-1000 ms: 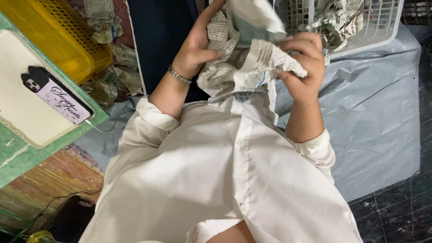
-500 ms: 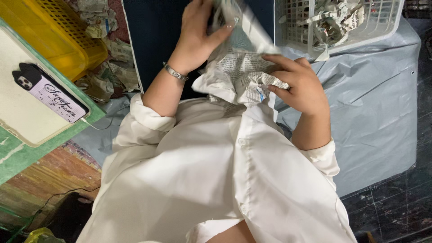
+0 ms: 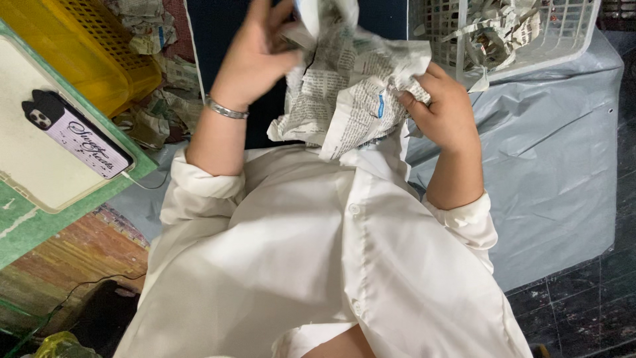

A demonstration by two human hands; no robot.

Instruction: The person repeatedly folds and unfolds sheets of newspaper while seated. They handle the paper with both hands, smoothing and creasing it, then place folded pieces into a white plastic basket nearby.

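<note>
A crumpled sheet of newspaper (image 3: 351,93) is held up in front of my white shirt (image 3: 318,265). My left hand (image 3: 255,56), with a silver bracelet on the wrist, grips the sheet's upper left part. My right hand (image 3: 444,109) clutches its right edge. The paper spreads between both hands and its top runs out of view.
A white plastic basket (image 3: 563,40) with crumpled newspaper stands at the top right on a grey plastic sheet (image 3: 556,172). A yellow crate (image 3: 79,46) is at top left, more paper scraps beside it. A phone (image 3: 79,132) lies on a green-edged board at left.
The newspaper bundle has been pulled open and spread wider between the hands; my left hand rose and my right hand moved outward to the right.
</note>
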